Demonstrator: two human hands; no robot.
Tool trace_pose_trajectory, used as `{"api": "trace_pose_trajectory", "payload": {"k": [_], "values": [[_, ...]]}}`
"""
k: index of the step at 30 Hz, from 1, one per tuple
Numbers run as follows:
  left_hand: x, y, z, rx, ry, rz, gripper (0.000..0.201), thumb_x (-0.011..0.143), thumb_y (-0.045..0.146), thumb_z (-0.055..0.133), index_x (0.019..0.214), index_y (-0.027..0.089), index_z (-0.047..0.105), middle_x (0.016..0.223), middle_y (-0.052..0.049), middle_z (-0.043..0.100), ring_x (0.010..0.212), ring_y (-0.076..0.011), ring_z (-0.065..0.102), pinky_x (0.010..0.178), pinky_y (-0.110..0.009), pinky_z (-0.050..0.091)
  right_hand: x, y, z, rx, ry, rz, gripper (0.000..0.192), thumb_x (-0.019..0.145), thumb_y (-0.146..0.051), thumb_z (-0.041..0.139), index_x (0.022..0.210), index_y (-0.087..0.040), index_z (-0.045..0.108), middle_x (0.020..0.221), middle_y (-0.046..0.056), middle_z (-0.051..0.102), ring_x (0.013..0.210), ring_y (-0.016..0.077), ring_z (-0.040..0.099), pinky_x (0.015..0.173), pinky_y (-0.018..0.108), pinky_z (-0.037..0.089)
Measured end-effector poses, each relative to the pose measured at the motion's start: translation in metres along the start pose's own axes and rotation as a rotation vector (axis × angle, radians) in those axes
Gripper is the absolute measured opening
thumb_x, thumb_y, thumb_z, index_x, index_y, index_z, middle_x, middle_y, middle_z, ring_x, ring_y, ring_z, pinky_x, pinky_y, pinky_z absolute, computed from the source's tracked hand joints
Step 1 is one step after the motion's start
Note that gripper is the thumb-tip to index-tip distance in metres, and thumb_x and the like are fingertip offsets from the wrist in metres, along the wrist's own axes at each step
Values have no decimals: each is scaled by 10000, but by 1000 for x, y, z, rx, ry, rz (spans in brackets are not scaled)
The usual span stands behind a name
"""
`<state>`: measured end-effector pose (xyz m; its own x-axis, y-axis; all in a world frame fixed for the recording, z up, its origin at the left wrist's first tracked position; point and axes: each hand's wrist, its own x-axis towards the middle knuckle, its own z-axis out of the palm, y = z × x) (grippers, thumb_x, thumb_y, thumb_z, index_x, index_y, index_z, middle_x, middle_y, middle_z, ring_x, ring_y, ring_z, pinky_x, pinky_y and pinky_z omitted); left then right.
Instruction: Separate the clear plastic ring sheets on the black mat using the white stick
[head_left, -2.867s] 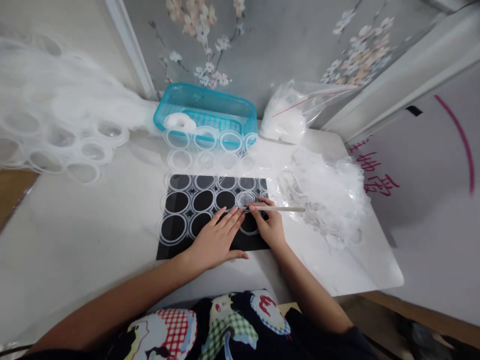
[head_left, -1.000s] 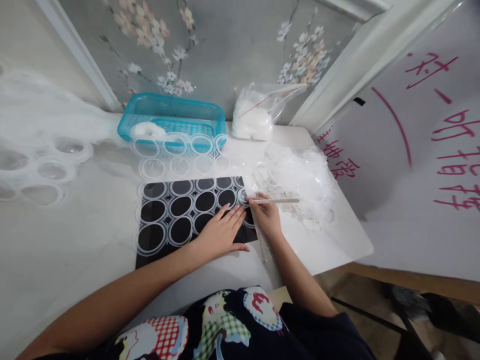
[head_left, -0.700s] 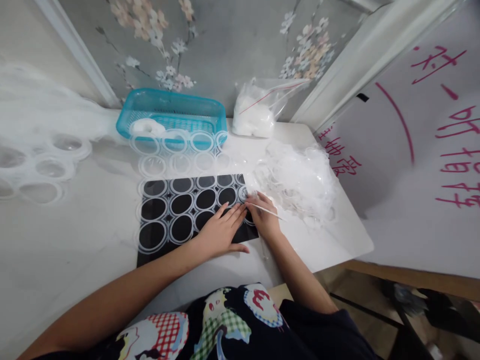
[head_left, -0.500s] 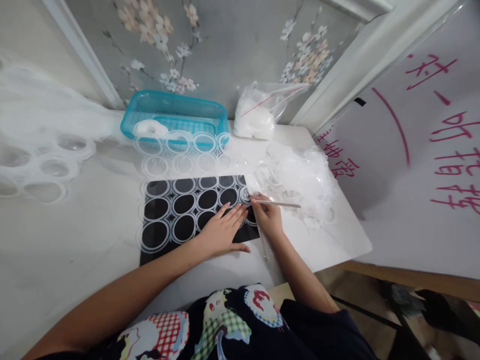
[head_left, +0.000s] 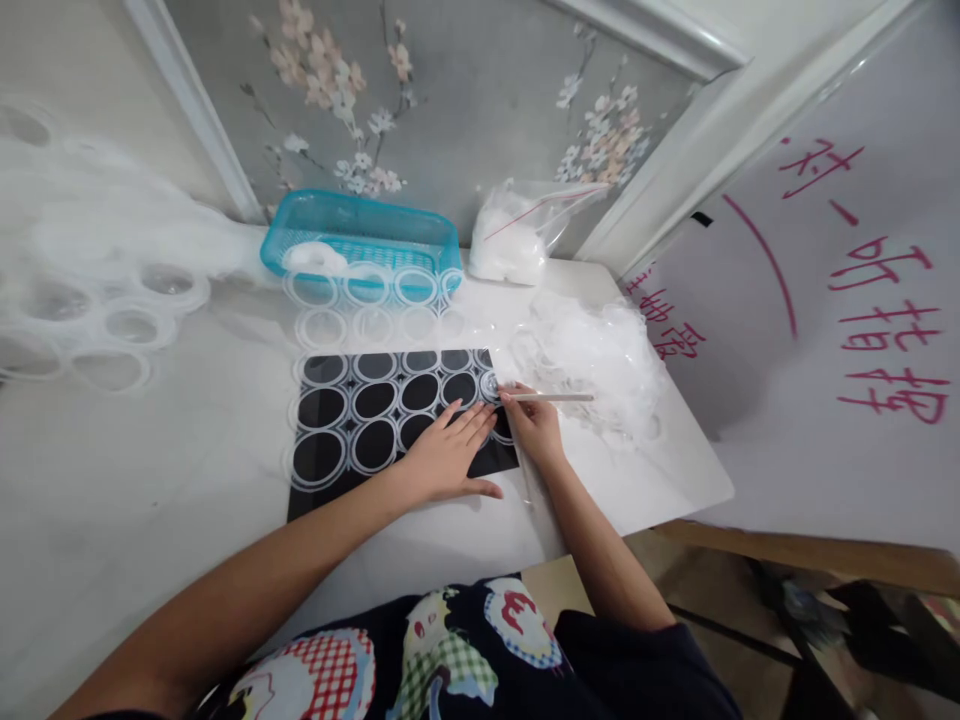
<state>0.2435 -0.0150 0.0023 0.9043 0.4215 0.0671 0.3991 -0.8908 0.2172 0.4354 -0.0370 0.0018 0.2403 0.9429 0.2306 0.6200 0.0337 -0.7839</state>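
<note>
A clear film with rows of white rings [head_left: 352, 400] lies over a black mat [head_left: 315, 500] on the white table [head_left: 150, 520]. My left hand [head_left: 442, 460] presses flat on the film, fingers together. My right hand [head_left: 531, 430] pinches a thin pale stick [head_left: 559, 398], whose tip touches a ring [head_left: 490, 385] at the mat's right edge.
A turquoise basket [head_left: 367, 232] holding a white roll [head_left: 315, 259] stands at the back. Beside it lies a zip bag of white pieces [head_left: 517, 235]. A heap of clear peeled film [head_left: 592, 360] sits right of the mat. More ringed film [head_left: 97, 300] piles at the left.
The stick dipped down to the right, then came back level with its tip at the same ring. My left hand stayed flat on the film. My head shifted the view slightly.
</note>
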Motion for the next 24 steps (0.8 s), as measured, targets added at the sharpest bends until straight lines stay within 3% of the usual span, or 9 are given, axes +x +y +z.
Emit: {"api": "trace_pose_trajectory", "payload": {"k": [7, 10, 13, 15, 17, 19, 20, 24], "values": [[0, 1, -4, -28, 22, 3, 1116, 723, 886, 264, 1482, 67, 247, 1540, -191, 230, 1441, -294, 192, 1161, -450, 5, -1, -7, 2, -157, -47, -144, 146, 836, -256, 589, 859, -260, 733, 961, 12, 754, 1047, 217, 654, 965, 341, 476], [0, 1, -4, -26, -1, -1, 1140, 702, 901, 268, 1476, 64, 261, 1536, -195, 240, 1440, -302, 192, 1159, -457, 11, 32, -8, -26, -249, 89, -87, 201, 860, -258, 540, 852, -184, 726, 932, 81, 745, 947, 217, 671, 911, 322, 466], [-1, 1, -4, -15, -46, -2, 1156, 700, 903, 266, 1482, 52, 235, 1546, -188, 202, 1446, -298, 171, 1161, -457, 24, 75, -4, -69, -339, 380, 46, 511, 975, -235, 187, 977, -66, 669, 1097, 225, 664, 1105, 263, 595, 974, 420, 384], [-2, 1, -4, 2, -43, -2, 1140, 715, 894, 260, 1488, 57, 218, 1549, -182, 195, 1447, -292, 168, 1162, -455, 25, 94, 2, -92, -375, 474, 123, 449, 964, -263, 261, 967, -59, 661, 1094, 257, 650, 1116, 299, 579, 947, 447, 389], [-4, 1, -4, 25, -27, 0, 1085, 753, 868, 236, 1492, 73, 218, 1547, -175, 207, 1445, -284, 182, 1163, -450, 30, 101, 8, -104, -388, 476, 180, 309, 885, -303, 478, 798, -84, 679, 896, 238, 691, 999, 325, 624, 862, 433, 437], [-6, 2, -5, 53, -10, 10, 1016, 799, 831, 201, 1491, 88, 232, 1543, -170, 224, 1441, -276, 199, 1162, -451, 37, 97, 11, -106, -385, 456, 202, 235, 779, -299, 619, 634, -118, 656, 709, 191, 683, 887, 327, 645, 793, 417, 464], [-7, 2, -6, 66, -1, 18, 994, 813, 818, 187, 1489, 91, 239, 1541, -168, 232, 1440, -273, 204, 1161, -453, 40, 92, 12, -104, -382, 463, 196, 226, 757, -300, 638, 614, -126, 653, 708, 184, 685, 890, 329, 640, 797, 428, 465], [-15, 8, -7, 88, 11, 70, 975, 821, 808, 162, 1484, 101, 263, 1537, -152, 257, 1440, -266, 205, 1162, -457, 45, 49, 8, -82, -375, 552, 89, 234, 816, -332, 567, 813, -150, 712, 1132, 190, 659, 1173, 340, 510, 997, 551, 333]]}}
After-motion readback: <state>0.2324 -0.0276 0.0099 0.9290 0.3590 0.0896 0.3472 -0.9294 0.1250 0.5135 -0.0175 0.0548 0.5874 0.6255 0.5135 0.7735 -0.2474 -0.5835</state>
